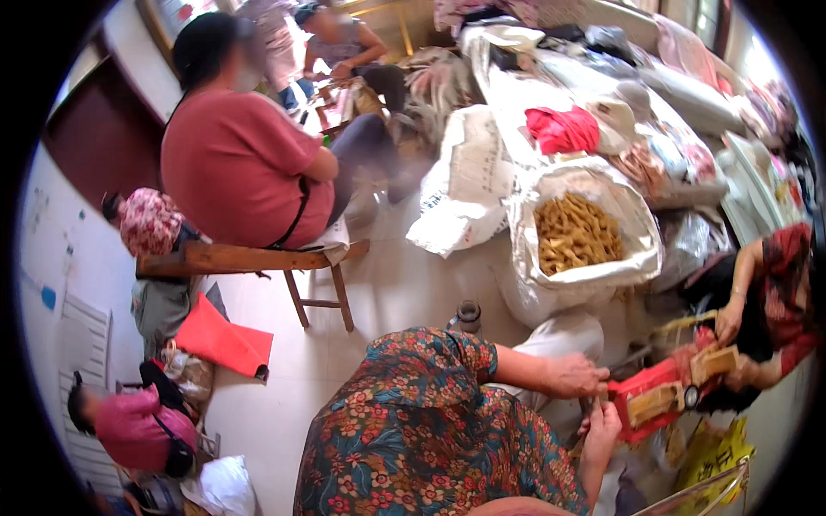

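Note:
Both hands are close together beside my raised, light-trousered knee (564, 335), with my flowered top (422, 421) in the foreground. My left hand (575, 376), at the end of a bare forearm, is closed with its fingertips together. Just below it, my right hand (601, 426) is closed too, pinching a thin, small piece that I cannot identify. Directly right of my fingers is a red tray-like holder (645, 387) with a yellowish wooden block (656, 404) in it. Across from me, another person's hands (736, 344) hold a similar wooden block (712, 364).
Ahead, a white sack (632, 262) holds many brown, knobbly pieces (578, 232). A jar (465, 316) stands on the floor. Someone in a pink shirt (241, 163) sits on a wooden bench (215, 258). A yellow bag (718, 456) lies low right. An orange-red sheet (222, 340) is left.

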Tool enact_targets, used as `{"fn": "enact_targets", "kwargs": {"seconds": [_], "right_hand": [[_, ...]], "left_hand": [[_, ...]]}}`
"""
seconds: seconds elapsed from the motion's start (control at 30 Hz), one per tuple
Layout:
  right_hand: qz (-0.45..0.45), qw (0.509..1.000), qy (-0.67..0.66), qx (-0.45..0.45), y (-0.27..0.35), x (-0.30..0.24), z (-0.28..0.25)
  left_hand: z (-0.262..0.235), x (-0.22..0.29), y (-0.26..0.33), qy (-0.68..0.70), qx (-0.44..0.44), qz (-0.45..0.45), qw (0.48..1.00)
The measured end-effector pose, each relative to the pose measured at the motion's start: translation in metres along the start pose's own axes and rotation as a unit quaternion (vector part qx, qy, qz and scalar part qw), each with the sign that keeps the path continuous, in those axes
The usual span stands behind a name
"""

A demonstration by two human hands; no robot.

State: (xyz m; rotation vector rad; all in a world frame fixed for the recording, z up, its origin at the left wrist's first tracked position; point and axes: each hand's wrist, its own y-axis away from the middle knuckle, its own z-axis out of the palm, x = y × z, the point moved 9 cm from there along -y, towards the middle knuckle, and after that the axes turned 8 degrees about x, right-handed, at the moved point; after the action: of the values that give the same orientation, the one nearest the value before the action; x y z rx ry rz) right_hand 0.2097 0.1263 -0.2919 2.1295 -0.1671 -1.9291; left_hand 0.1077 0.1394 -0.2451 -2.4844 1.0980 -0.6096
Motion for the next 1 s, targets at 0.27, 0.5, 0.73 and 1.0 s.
{"fn": "enact_targets", "kwargs": {"seconds": [0.27,0.5,0.73,1.0], "right_hand": [[-0.087,0.995,0.051,0.013,0.010,-0.022,0.014],[-0.075,0.984,0.050,0.152,0.000,0.009,-0.068],[-0.110,0.965,0.073,0.227,-0.009,0.011,-0.119],[-0.033,0.974,-0.045,0.220,-0.038,0.030,-0.143]], "left_hand": [[0.019,-0.026,0.003,0.133,0.067,0.093,0.984],[0.096,-0.028,-0.019,0.478,-0.138,-0.267,0.825],[0.097,-0.015,-0.055,0.483,-0.160,-0.287,0.812],[0.118,-0.030,-0.089,0.407,-0.103,-0.264,0.868]]}}
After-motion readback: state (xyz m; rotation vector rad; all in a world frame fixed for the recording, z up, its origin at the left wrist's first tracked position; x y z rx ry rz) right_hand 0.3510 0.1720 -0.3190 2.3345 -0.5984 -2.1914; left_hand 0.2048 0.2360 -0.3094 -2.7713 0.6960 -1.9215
